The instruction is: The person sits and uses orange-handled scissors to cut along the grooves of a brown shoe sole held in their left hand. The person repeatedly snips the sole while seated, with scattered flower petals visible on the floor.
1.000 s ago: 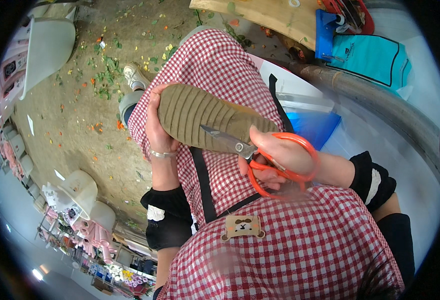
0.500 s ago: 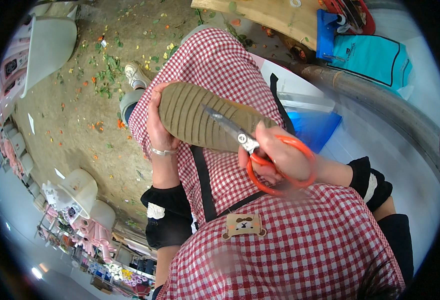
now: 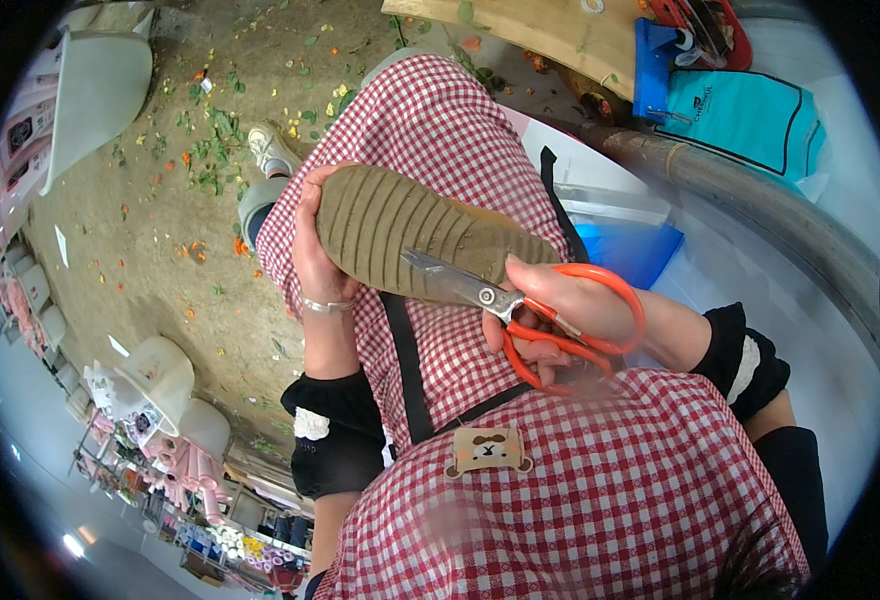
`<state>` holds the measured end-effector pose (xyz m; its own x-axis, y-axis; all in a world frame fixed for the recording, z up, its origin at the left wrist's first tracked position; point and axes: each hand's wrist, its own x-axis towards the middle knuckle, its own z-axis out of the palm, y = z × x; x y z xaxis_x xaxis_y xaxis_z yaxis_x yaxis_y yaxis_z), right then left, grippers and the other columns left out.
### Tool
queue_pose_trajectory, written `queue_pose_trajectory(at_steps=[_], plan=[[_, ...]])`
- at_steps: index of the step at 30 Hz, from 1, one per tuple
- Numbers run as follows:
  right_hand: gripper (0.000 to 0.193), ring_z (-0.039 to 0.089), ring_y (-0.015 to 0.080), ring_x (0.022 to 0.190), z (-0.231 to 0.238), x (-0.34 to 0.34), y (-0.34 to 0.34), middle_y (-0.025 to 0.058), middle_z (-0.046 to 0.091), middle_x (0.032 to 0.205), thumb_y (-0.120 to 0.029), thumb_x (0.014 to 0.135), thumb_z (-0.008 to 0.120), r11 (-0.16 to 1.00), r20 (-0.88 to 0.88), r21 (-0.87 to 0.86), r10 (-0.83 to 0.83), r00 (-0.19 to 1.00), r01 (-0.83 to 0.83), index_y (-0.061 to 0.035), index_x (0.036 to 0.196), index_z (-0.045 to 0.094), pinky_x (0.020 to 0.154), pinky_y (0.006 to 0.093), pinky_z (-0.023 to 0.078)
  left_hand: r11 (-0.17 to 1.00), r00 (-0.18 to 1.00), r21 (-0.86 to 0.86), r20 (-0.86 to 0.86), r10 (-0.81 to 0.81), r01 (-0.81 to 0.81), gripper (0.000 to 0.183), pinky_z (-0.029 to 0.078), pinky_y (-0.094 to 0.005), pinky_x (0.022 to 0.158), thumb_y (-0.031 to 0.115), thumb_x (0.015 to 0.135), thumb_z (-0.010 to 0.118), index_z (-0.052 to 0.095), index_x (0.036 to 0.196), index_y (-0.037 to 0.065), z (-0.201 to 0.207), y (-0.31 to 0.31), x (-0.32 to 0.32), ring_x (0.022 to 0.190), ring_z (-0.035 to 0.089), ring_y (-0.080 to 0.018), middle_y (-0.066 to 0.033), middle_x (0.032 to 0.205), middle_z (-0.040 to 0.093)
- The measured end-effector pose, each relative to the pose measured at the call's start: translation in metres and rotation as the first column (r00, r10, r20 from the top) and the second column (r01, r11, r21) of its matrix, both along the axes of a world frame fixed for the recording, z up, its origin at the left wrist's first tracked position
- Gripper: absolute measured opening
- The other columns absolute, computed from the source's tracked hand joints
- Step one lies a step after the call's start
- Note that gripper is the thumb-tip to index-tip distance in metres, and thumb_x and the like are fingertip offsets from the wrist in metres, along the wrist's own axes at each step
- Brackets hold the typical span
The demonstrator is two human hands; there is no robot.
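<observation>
My right hand [image 3: 560, 315] is closed through the orange loops of the scissors [image 3: 515, 305], fingers curled tight around the handles. Their steel blades are together or nearly so, pointing toward my left, and the tip lies flat against the ribbed olive sole of the shoe [image 3: 410, 235]. The shoe is turned sole-up across my lap, heel end toward the scissors, toe end up and away. My left hand [image 3: 312, 255] wraps the shoe's far side, palm against its edge, thumb over the rim, a thin bracelet on the wrist; it is clamped on the shoe and keeps it level. Both forearms come in from below in black sleeves, elbows bent, the right wrist cocked inward. Under the shoe is my red checked apron [image 3: 440, 140], with one black strap running down it. To my left the dirt floor [image 3: 130, 230] lies open, littered with green and orange scraps. To my right a blue bag [image 3: 750, 115] sits well apart.
</observation>
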<state>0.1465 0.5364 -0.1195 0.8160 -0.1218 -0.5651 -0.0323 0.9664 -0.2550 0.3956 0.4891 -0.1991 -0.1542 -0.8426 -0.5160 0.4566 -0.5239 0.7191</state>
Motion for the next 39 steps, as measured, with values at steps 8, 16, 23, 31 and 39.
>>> queue_pose_trajectory(at_steps=[8, 16, 23, 31, 39], plan=[[0.067, 0.04, 0.013, 0.044, -0.001, 0.002, 0.002, 0.0007, 0.04, 0.052, -0.048, 0.094, 0.007, 0.987, 0.025, 0.115, -0.116, 0.993, 0.113, 0.0017, 0.092, 0.053, 0.05, 0.03, 0.047, 1.0, 1.0, 0.007, -0.024, 0.011, -0.01, 0.04, 0.043, -0.0349, 0.089, 0.032, 0.092, 0.031, 0.048, 0.112, 0.002, -0.001, 0.0, -0.001, 0.099, 0.054, -0.0229, -0.0123, 0.108, 0.056], [0.064, 0.038, 0.0124, 0.044, -0.004, 0.001, 0.002, 0.0013, 0.04, 0.052, -0.048, 0.093, 0.013, 0.943, 0.089, 0.263, -0.233, 0.968, 0.203, 0.0025, 0.093, 0.052, 0.051, 0.0334, 0.048, 1.0, 0.999, 0.018, -0.043, 0.014, -0.013, 0.039, 0.043, -0.0356, 0.089, 0.032, 0.092, 0.032, 0.048, 0.112, 0.002, -0.004, 0.0, 0.001, 0.1, 0.054, -0.0237, -0.0128, 0.108, 0.056], [0.065, 0.035, 0.0116, 0.043, 0.0, 0.001, -0.002, -0.0001, 0.037, 0.051, -0.05, 0.093, 0.013, 0.983, -0.01, 0.131, -0.129, 0.992, 0.129, 0.0012, 0.09, 0.052, 0.048, 0.0298, 0.044, 1.0, 1.0, -0.009, -0.015, -0.005, 0.005, 0.039, 0.044, -0.0356, 0.088, 0.032, 0.092, 0.032, 0.048, 0.112, 0.002, 0.0, 0.0, -0.001, 0.099, 0.055, -0.0238, -0.0131, 0.107, 0.056], [0.065, 0.037, 0.0107, 0.04, -0.001, 0.008, 0.007, -0.0021, 0.035, 0.048, -0.047, 0.096, 0.01, 0.984, 0.013, 0.031, -0.177, 0.984, 0.177, 0.0005, 0.086, 0.052, 0.046, 0.0249, 0.043, 1.0, 0.999, 0.0, -0.035, -0.004, 0.004, 0.04, 0.044, -0.0348, 0.087, 0.032, 0.092, 0.031, 0.049, 0.111, 0.002, 0.0, 0.0, 0.0, 0.098, 0.055, -0.0229, -0.0122, 0.107, 0.056], [0.062, 0.04, 0.0109, 0.039, -0.002, 0.014, 0.017, -0.0004, 0.038, 0.046, -0.046, 0.096, 0.011, 0.973, -0.01, -0.099, -0.208, 0.978, 0.206, -0.0007, 0.083, 0.052, 0.044, 0.0246, 0.044, 1.0, 1.0, 0.002, -0.02, 0.004, -0.004, 0.041, 0.044, -0.0346, 0.088, 0.032, 0.093, 0.03, 0.048, 0.113, 0.001, -0.007, 0.0, 0.003, 0.099, 0.055, -0.0229, -0.012, 0.108, 0.056]])
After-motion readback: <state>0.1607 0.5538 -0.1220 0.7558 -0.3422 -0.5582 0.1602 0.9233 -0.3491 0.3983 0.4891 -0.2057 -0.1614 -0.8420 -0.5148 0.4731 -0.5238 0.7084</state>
